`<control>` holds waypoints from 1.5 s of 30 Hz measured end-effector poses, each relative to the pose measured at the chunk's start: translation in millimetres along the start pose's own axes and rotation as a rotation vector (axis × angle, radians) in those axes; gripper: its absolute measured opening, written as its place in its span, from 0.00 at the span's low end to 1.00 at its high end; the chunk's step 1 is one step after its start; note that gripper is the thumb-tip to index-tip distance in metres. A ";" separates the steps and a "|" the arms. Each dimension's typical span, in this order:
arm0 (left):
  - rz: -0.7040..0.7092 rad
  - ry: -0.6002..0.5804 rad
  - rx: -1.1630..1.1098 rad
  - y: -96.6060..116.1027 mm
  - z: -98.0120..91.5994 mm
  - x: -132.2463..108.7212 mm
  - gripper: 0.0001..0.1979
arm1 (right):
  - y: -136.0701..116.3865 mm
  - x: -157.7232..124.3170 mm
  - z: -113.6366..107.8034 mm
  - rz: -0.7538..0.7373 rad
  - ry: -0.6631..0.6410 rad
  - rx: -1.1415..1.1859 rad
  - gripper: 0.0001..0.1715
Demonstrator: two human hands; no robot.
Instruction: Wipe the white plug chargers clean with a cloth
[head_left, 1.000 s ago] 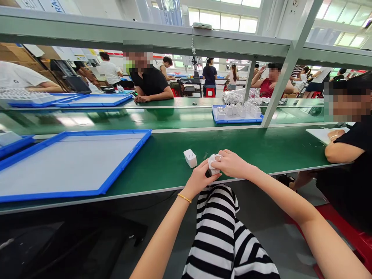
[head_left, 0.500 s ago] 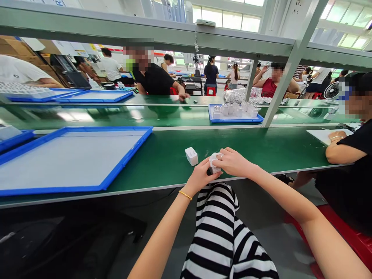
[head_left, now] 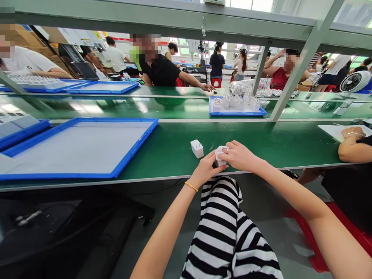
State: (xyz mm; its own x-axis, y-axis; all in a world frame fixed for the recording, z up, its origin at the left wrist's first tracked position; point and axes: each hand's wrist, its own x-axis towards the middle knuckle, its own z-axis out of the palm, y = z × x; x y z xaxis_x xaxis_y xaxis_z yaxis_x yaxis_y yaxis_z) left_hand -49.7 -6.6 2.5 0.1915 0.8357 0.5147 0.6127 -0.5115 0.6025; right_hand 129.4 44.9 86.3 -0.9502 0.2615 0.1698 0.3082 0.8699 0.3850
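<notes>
1. Super bright in here, daylight pouring through the windows (head_left: 263,4)
2. Long glare streaks across the glossy green workbench (head_left: 87,108)
3. Shadows soft, nothing really blurred
4. Wide-angle bend on the overhead beam (head_left: 145,19) near the edges

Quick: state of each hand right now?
Left hand: closed, holding a small white plastic adapter.
Right hand: closed, holding the same adapter.

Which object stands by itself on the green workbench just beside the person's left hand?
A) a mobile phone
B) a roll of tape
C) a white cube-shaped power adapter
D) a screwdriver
C: the white cube-shaped power adapter stands on the green workbench beside the left hand, apart from the white piece held between that hand and the right hand.
</notes>
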 end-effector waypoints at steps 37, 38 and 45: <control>-0.397 0.286 0.095 -10.9 -21.5 -2.9 0.52 | 9.8 77.5 40.6 0.223 0.081 0.316 0.12; -0.412 0.282 0.105 -10.1 -22.0 -0.7 0.53 | 9.2 78.5 42.6 0.228 0.089 0.367 0.13; -0.578 0.290 0.113 -7.4 -23.4 16.9 0.57 | 19.1 74.9 67.6 0.661 0.288 0.628 0.26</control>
State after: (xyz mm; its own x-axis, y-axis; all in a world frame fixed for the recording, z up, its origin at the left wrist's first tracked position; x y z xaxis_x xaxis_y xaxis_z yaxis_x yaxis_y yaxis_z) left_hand -68.9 6.7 21.0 -0.3977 0.8736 0.2804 0.6345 0.0412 0.7718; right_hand 60.9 109.4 45.1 -0.5192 0.7402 0.4272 0.6175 0.6705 -0.4113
